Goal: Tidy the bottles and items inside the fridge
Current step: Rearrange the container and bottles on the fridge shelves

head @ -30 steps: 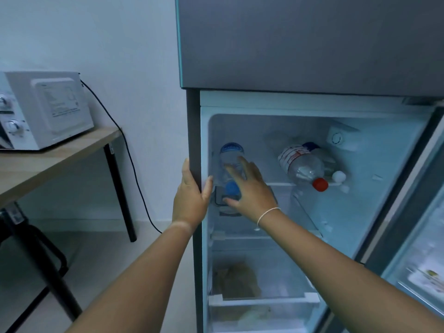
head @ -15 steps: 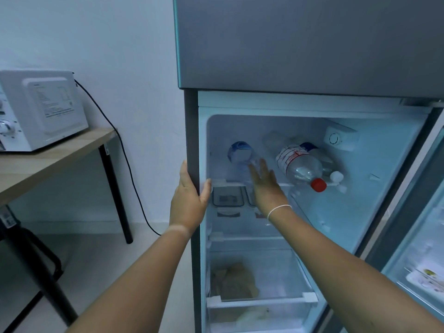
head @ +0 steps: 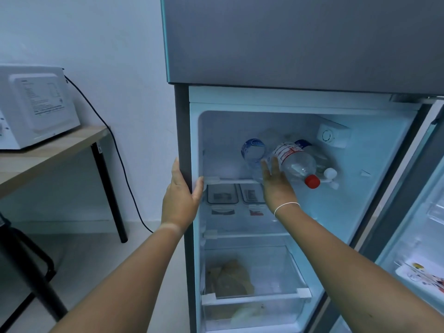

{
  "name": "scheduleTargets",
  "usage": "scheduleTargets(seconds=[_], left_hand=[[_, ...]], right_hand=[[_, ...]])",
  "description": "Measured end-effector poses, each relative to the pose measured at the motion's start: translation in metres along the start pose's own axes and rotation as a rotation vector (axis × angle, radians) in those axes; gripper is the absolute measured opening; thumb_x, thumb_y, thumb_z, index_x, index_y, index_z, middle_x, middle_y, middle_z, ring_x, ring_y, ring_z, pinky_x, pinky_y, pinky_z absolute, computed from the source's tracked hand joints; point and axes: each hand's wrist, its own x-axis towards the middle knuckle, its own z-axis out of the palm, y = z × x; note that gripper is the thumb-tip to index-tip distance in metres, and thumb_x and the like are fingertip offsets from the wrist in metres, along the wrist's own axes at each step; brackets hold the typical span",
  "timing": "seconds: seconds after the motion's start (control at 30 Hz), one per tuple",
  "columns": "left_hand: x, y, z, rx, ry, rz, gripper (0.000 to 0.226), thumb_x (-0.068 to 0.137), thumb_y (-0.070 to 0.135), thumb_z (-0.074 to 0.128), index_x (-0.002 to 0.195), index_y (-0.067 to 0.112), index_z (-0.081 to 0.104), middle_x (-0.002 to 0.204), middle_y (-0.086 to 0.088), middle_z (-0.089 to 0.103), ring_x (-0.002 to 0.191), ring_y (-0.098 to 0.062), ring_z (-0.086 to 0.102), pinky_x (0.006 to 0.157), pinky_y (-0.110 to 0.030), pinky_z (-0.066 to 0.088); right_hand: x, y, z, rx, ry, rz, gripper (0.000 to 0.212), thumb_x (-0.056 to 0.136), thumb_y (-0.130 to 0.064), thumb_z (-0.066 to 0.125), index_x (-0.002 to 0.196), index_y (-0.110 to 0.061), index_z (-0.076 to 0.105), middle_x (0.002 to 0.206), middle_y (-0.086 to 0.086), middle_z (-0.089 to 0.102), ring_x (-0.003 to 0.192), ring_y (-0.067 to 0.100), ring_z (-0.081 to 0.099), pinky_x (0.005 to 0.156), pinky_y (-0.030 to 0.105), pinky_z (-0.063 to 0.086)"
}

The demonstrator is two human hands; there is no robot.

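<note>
The fridge stands with its lower door swung wide to the right, the door's far edge cut off by the frame. The left hand grips the left front edge of the cabinet, fingers out of sight round the outer side and thumb hooked onto the inner rim. The right hand reaches onto the top shelf with fingers straight and loosely spread, holding nothing; its fingertips lie at the blue-labelled bottle, though whether they touch it is unclear.

That bottle lies on the shelf, base toward the camera. Just right of it a red-capped bottle lies tilted, cap pointing forward. Behind it a white-capped bottle is mostly hidden; another pale shape further back is too faint to name.

Below the shelf sit two clear lidded containers, the right one partly covered by the wrist. The crisper drawer holds something tan and blurred.

A microwave, cut off at the left, rests on the wooden surface.
</note>
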Motion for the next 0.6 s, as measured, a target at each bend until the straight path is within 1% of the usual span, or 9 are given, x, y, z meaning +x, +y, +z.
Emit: scheduleTargets(seconds=[0.1,0.2,0.3,0.37,0.43,0.53,0.6], left_hand=[[0.001,-0.002,0.000,0.006,0.000,-0.004,0.066,0.095,0.038,0.044,0.148,0.025,0.007,0.128,-0.008,0.060,0.106,-0.029,0.063,0.091,-0.044,0.053],[0.001,-0.001,0.001,0.002,-0.006,-0.027,0.065,0.095,0.037,0.044,0.147,0.024,0.008,0.127,-0.009,0.061,0.104,-0.029,0.064,0.090,-0.045,0.053],[-0.003,0.003,-0.001,-0.016,-0.021,-0.053,0.063,0.094,0.040,0.044,0.146,0.026,0.011,0.131,-0.010,0.058,0.110,-0.030,0.062,0.093,-0.047,0.052],[-0.004,0.006,-0.004,-0.025,-0.039,-0.073,0.063,0.094,0.042,0.043,0.146,0.028,0.010,0.136,-0.010,0.055,0.116,-0.030,0.059,0.096,-0.049,0.050],[-0.003,0.009,-0.007,-0.013,-0.064,-0.104,0.064,0.094,0.043,0.042,0.147,0.025,0.010,0.138,-0.012,0.054,0.118,-0.032,0.058,0.097,-0.050,0.050],[-0.007,0.016,-0.009,0.012,-0.099,-0.182,0.058,0.096,0.038,0.042,0.144,0.015,0.019,0.127,-0.015,0.060,0.109,-0.036,0.061,0.090,-0.047,0.052],[-0.017,0.020,-0.011,0.073,-0.140,-0.243,0.051,0.097,0.033,0.043,0.139,0.012,0.026,0.123,-0.016,0.062,0.105,-0.038,0.062,0.085,-0.045,0.050]], right_hand=[[0.000,0.001,-0.002,0.019,-0.013,-0.002,0.081,0.089,0.013,0.038,0.150,-0.015,-0.007,0.158,0.014,-0.017,0.142,0.040,0.020,0.102,0.041,0.043],[-0.005,0.001,-0.008,0.092,-0.018,0.017,0.081,0.090,0.007,0.041,0.150,-0.022,-0.005,0.159,0.009,-0.015,0.143,0.038,0.020,0.099,0.039,0.045],[-0.017,0.004,-0.015,0.157,0.025,-0.008,0.077,0.091,-0.004,0.047,0.151,-0.026,0.004,0.160,0.010,-0.009,0.138,0.039,0.032,0.091,0.037,0.049],[-0.031,0.007,-0.022,0.117,0.055,-0.046,0.072,0.091,-0.009,0.048,0.151,-0.025,0.009,0.160,0.011,-0.003,0.134,0.038,0.036,0.087,0.037,0.050],[-0.044,0.013,-0.029,0.063,0.075,-0.086,0.069,0.091,-0.011,0.048,0.150,-0.022,0.015,0.159,0.013,0.003,0.132,0.037,0.038,0.087,0.038,0.049],[-0.065,0.026,-0.042,0.043,0.058,-0.090,0.065,0.090,-0.013,0.049,0.148,-0.019,0.020,0.157,0.015,0.010,0.133,0.035,0.037,0.090,0.040,0.049],[-0.078,0.036,-0.050,0.028,0.048,-0.077,0.063,0.090,-0.013,0.049,0.147,-0.016,0.022,0.157,0.014,0.012,0.134,0.034,0.034,0.091,0.040,0.048]])
